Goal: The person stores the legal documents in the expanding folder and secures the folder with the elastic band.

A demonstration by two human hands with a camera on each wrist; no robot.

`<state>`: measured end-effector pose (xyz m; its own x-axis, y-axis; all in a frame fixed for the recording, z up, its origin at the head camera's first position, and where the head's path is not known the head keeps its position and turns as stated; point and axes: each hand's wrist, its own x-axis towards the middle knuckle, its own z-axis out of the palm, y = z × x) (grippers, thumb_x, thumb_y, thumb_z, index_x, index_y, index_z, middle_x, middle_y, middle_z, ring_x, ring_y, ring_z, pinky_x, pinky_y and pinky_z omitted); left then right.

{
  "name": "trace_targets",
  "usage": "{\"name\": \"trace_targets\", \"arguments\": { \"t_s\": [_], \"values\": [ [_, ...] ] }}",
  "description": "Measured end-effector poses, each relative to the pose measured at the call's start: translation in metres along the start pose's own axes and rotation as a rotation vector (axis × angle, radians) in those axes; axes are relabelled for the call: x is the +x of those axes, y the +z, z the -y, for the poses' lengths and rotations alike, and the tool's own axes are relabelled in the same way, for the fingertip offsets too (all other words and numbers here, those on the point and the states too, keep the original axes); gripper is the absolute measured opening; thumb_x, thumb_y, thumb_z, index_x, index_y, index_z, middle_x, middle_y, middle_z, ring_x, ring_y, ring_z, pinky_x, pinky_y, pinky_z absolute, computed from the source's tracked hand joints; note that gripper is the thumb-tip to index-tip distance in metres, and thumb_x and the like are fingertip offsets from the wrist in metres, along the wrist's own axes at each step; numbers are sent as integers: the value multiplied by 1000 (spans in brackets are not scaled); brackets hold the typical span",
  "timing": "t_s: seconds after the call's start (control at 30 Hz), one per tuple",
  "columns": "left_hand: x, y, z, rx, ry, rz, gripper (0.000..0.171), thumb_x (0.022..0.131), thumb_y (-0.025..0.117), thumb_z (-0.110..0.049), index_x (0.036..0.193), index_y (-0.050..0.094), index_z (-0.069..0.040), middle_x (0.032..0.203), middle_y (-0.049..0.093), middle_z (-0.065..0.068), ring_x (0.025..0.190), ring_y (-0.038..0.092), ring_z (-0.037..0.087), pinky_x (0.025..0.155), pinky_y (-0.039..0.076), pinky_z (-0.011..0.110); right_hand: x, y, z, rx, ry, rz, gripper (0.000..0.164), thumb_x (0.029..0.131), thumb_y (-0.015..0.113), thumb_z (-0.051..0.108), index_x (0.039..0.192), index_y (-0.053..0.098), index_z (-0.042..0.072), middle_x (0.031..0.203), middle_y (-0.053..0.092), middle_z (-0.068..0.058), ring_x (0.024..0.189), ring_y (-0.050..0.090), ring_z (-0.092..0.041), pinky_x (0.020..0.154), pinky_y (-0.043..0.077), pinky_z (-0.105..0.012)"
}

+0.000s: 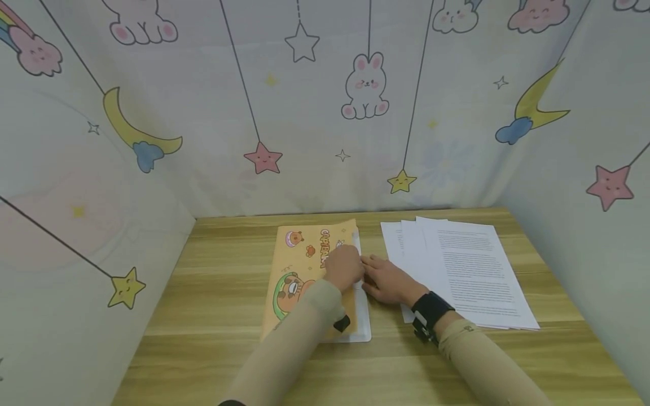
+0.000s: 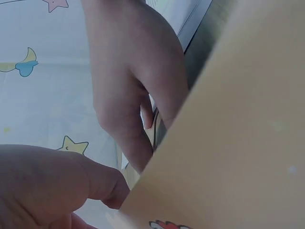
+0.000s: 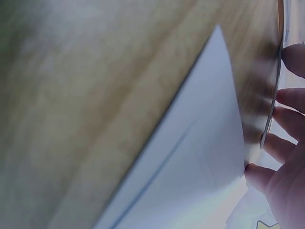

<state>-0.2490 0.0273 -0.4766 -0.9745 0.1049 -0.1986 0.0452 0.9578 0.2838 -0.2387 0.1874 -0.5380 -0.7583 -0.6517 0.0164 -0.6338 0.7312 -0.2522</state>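
A folder with an orange-tan cartoon capybara cover (image 1: 291, 254) lies on the wooden table, its clear pages (image 1: 363, 321) showing along the right side. My left hand (image 1: 345, 266) pinches the cover's right edge between thumb and fingers. In the left wrist view the cover (image 2: 238, 129) rises at a slant from that hand (image 2: 52, 186). From the right, my right hand (image 1: 388, 280) reaches to the folder's edge with fingers extended. Its fingertips meet the thin folder edge (image 3: 272, 102) in the right wrist view, where the right hand (image 3: 290, 157) is partly cut off.
Several loose printed sheets (image 1: 472, 270) lie overlapping on the right of the table (image 1: 218, 293), partly behind my right wrist. A white sheet corner (image 3: 190, 157) fills the lower middle of the right wrist view. Patterned cloth walls (image 1: 325, 113) enclose the table's back and sides.
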Motion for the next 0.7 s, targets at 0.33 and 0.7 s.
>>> {"name": "trace_targets", "arguments": {
  "t_s": [0.33, 0.7],
  "values": [
    [1, -3, 4, -5, 70, -2, 17, 96, 69, -22, 91, 71, -6, 96, 70, 9, 87, 63, 25, 77, 56, 38, 1, 1, -1, -7, 5, 17, 54, 105, 62, 30, 148, 55, 0, 162, 43, -22, 149, 40, -45, 121, 34, -54],
    [-1, -12, 13, -168, 29, 32, 21, 94, 72, -16, 104, 69, 2, 98, 65, 13, 82, 61, 27, 66, 51, 33, -1, -2, 2, 12, 11, 24, 53, 105, 61, 27, 150, 53, 0, 162, 42, -23, 149, 38, -49, 120, 34, -58]
  ]
}}
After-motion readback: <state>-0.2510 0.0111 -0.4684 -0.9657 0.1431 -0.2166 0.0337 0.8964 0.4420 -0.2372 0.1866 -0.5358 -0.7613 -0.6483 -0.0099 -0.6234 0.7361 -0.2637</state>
